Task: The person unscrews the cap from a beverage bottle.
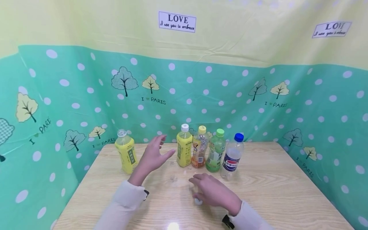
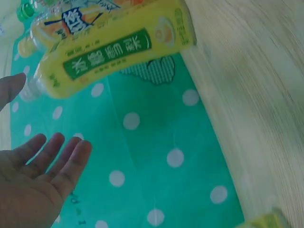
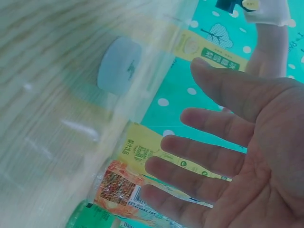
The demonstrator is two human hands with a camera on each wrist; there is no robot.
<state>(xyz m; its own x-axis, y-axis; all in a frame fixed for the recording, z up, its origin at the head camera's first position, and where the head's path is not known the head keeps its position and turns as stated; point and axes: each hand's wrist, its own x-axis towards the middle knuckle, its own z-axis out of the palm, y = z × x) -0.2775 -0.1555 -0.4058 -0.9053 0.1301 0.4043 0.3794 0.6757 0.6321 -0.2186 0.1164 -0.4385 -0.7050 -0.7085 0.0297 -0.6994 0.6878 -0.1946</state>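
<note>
My left hand (image 1: 154,155) is raised over the table, fingers apart and holding nothing. It is between a yellow-labelled drink bottle (image 1: 126,155) on the left, whose neck looks uncapped, and a second yellow-labelled bottle (image 1: 184,147) with a white cap. In the left wrist view the palm and loosely bent fingers (image 2: 71,166) are apart from that second bottle (image 2: 109,54). My right hand (image 1: 212,191) hovers low over the table with nothing gripped. Close under it lies a loose white bottle cap (image 1: 198,201); the right wrist view shows the cap (image 3: 118,66) apart from the outstretched fingers (image 3: 204,152).
Right of the second yellow bottle stand an orange drink bottle (image 1: 199,148) with a yellow cap, a green bottle (image 1: 216,151) and a clear Pepsi-style bottle (image 1: 232,158) with a blue cap. A polka-dot curtain (image 1: 201,102) encloses the wooden table (image 1: 273,191).
</note>
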